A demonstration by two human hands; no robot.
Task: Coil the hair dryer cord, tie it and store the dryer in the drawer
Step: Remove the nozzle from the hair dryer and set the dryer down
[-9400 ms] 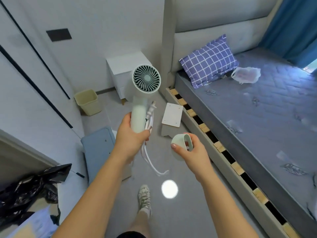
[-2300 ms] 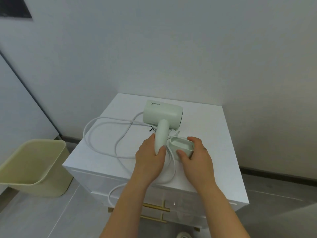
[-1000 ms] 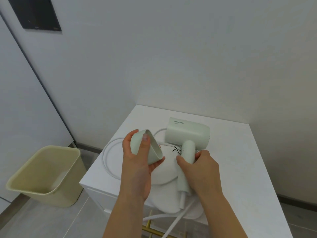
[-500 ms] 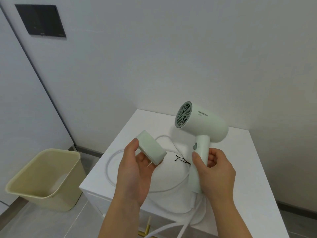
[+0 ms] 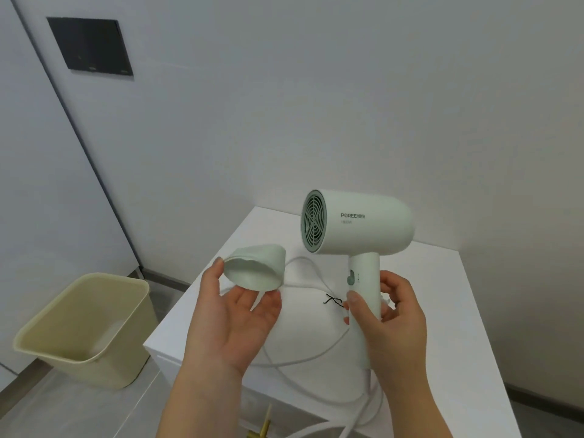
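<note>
My right hand [image 5: 387, 314] grips the handle of the pale green hair dryer [image 5: 357, 226], held upright above the white nightstand [image 5: 474, 327], its grille facing left. My left hand [image 5: 234, 317] holds the detached green nozzle [image 5: 256, 268] by its fingertips, wide opening toward me, a short way left of the dryer's grille. The white cord [image 5: 303, 358] lies in loose loops on the nightstand top and hangs over the front edge. A small black twist tie [image 5: 333, 301] lies on the top near the handle. The drawer front is mostly hidden below; only a gold handle [image 5: 262, 428] shows.
A beige waste bin [image 5: 85, 327] stands on the grey floor left of the nightstand. White walls rise behind, with a dark panel [image 5: 90, 47] at the upper left.
My right hand has raised the dryer and turned it more upright. My left hand has turned the nozzle so its wide opening faces me, closer to the dryer's grille.
</note>
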